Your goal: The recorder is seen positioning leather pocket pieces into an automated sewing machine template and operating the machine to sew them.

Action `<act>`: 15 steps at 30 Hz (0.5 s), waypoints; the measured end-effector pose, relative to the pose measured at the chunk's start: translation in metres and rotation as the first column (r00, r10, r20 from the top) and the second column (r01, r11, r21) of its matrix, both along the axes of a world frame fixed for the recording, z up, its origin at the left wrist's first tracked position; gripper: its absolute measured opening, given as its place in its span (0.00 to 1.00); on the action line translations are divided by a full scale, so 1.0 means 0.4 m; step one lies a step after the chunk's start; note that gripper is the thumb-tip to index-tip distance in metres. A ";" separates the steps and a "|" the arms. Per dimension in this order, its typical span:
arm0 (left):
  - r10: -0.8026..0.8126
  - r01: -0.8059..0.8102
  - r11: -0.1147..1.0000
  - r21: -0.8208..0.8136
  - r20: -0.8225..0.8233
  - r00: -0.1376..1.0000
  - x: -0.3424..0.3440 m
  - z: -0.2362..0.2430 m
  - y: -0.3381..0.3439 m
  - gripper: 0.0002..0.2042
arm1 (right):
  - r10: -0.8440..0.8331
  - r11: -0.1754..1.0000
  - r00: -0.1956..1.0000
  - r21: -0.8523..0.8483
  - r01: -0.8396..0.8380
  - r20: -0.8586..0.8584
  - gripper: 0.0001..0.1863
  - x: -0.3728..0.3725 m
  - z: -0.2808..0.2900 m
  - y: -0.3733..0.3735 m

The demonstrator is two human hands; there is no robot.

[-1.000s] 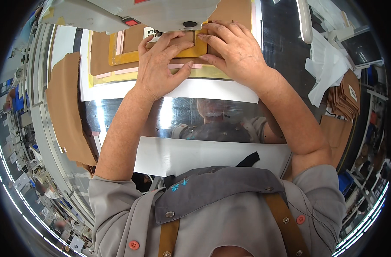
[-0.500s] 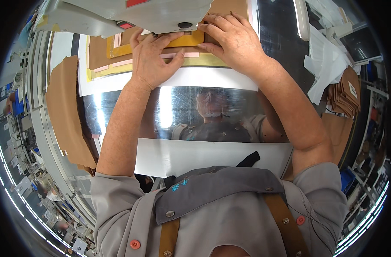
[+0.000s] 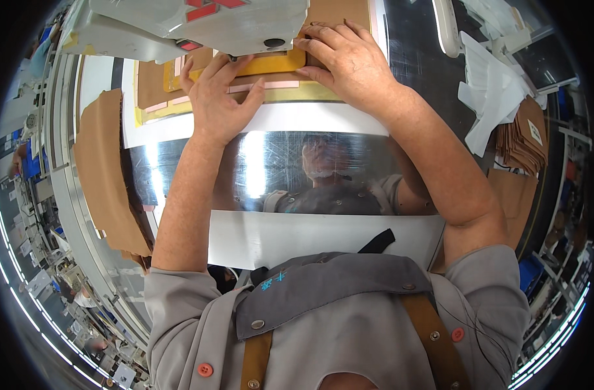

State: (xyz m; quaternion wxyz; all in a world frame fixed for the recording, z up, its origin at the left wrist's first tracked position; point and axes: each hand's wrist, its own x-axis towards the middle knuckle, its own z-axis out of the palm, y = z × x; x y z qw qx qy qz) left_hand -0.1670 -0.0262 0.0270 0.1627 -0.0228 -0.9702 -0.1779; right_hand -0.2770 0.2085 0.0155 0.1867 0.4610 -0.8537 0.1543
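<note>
A long yellow plate (image 3: 281,62) with rounded ends lies on brown sheet material (image 3: 153,83), partly under a pale machine head (image 3: 199,23). My left hand (image 3: 220,104) lies over the plate's left half, fingers spread and stretched forward, thumb apart, gripping nothing. At the plate's right end, my right hand (image 3: 355,65) has its thumb at the near edge and its bent fingers along the far side. Pink strips (image 3: 271,86) and a yellow border (image 3: 310,93) show under and around the brown material. The machine head hides the plate's far edge and some left fingertips.
A shiny metal plate (image 3: 349,175) spans the table nearer to me, with white surface (image 3: 323,237) in front. Brown sheets (image 3: 102,175) stand at the left. Crumpled white material (image 3: 485,97) and stacked brown pieces (image 3: 521,140) lie at the right.
My left hand has shifted slightly left and its fingers have spread more. The right hand stays at the plate's right end. The machine head appears lower in the picture.
</note>
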 end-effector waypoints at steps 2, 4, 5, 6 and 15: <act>0.046 -0.048 0.999 -0.013 -0.096 0.994 0.049 -0.001 -0.011 0.24 | -0.010 1.000 1.000 0.000 0.010 -0.008 0.24 -0.002 -0.003 -0.004; 0.073 -0.074 0.997 -0.021 -0.056 0.996 0.110 0.011 -0.013 0.26 | -0.019 0.999 1.000 0.026 0.019 0.011 0.24 -0.012 -0.006 -0.003; 0.102 -0.103 0.994 -0.028 -0.020 0.995 0.145 0.018 -0.014 0.28 | -0.019 1.000 1.000 0.023 0.019 0.008 0.24 -0.014 -0.006 -0.001; 0.102 -0.103 0.994 -0.030 -0.022 0.994 0.183 0.018 -0.016 0.28 | -0.021 1.000 0.999 0.020 0.020 0.024 0.24 -0.016 -0.008 0.004; 0.415 -0.401 0.896 -0.193 0.036 0.909 0.477 -0.072 0.002 0.35 | -0.039 0.998 0.999 0.055 0.039 0.015 0.24 0.013 -0.015 0.006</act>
